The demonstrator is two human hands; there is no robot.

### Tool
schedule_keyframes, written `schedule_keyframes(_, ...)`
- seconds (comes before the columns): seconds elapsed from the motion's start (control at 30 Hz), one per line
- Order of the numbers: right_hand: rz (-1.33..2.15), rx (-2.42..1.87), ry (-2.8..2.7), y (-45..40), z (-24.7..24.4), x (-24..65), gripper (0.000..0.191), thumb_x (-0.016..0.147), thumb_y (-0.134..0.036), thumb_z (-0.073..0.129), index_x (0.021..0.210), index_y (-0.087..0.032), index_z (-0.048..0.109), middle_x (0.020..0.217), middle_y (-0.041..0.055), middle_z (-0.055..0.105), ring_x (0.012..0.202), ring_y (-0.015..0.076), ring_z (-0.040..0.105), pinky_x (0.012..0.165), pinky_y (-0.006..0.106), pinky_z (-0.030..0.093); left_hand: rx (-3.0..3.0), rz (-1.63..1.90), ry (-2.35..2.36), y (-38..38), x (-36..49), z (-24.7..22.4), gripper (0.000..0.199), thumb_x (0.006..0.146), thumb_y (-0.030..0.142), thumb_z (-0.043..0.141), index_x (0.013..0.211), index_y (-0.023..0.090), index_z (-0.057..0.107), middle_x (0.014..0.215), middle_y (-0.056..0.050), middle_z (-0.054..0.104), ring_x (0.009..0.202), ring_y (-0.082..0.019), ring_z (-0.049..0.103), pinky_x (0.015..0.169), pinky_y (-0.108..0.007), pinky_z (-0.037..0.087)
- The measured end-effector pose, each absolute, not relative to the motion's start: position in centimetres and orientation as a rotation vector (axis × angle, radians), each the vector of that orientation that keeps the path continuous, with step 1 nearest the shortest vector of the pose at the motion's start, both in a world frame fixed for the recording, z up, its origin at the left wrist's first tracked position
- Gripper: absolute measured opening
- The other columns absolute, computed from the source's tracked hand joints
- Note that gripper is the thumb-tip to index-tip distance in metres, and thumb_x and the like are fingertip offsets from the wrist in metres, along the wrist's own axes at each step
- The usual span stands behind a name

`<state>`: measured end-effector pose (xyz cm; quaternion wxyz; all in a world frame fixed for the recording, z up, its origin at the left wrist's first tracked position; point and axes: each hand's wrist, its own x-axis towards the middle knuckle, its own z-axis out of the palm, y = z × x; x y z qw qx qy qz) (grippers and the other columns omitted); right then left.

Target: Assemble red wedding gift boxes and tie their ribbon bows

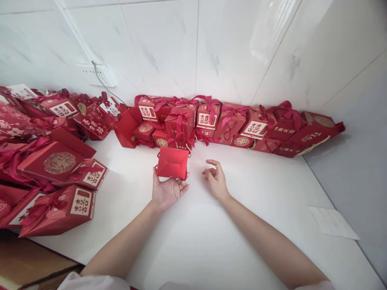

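My left hand (169, 192), palm up, holds a small red gift box (173, 162) from below. The thumb lies along the box's left side and the fingers curl near its lower right corner. A plain red face with crease lines meeting in the middle is turned toward me. Just to the right, my right hand (217, 181) hovers apart from the box with nothing in it. Its index finger is stretched out and the other fingers are loosely bent.
Red gift boxes with ribbons (208, 117) stand stacked along the tiled wall (169, 44). More ribboned boxes (57, 161) crowd the left side of the white table (193, 241). A pale sheet (334, 222) lies at the right edge. A cable (104, 82) runs from a wall socket (99, 75).
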<state>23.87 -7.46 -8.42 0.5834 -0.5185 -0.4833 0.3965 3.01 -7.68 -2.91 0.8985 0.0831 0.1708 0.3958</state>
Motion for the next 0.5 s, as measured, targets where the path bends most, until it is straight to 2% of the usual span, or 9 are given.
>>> schedule_keyframes(0.07,0.936,-1.219,-1.115,-7.44,-8.47,23.89,0.033,0.088,-0.032,0.055,0.12,-0.023,0.049,0.075,0.0003,0.06,0.08,0.0231,0.065,0.068,0.035,0.05,0.176,0.816,0.361,-7.64,2.98,-2.97,0.088,0.075,0.082,0.043,0.121,0.008,0.053,0.106,-0.016,0.068,0.075,-0.019,0.066,0.086,-0.036,0.053)
schedule_keyframes(0.2,0.953,-1.223,-1.1,-7.34,-8.57,23.88,0.033,0.088,-0.034,0.055,0.119,-0.023,0.05,0.075,0.0005,0.061,0.08,0.023,0.065,0.068,0.035,0.05,0.193,0.814,0.361,-7.68,2.94,-3.19,0.078,0.078,0.076,0.045,0.117,0.009,0.055,0.107,-0.015,0.067,0.077,-0.019,0.065,0.086,-0.036,0.052)
schedule_keyframes(0.37,0.967,-1.221,-1.098,-7.3,-8.65,23.94,0.035,0.087,-0.034,0.057,0.119,-0.023,0.05,0.075,0.0002,0.061,0.08,0.0232,0.065,0.067,0.034,0.049,0.187,0.829,0.361,-7.99,3.02,-3.2,0.048,0.084,0.05,0.05,0.11,0.011,0.059,0.099,-0.012,0.064,0.071,-0.016,0.06,0.083,-0.036,0.053)
schedule_keyframes(0.5,0.966,-1.228,-1.099,-7.26,-8.81,24.0,0.034,0.087,-0.034,0.057,0.119,-0.024,0.051,0.075,0.0002,0.061,0.081,0.0237,0.065,0.068,0.035,0.049,0.152,0.849,0.351,-8.28,2.98,-3.08,0.028,0.082,0.036,0.052,0.095,0.013,0.061,0.091,-0.007,0.062,0.066,-0.013,0.057,0.082,-0.036,0.053)
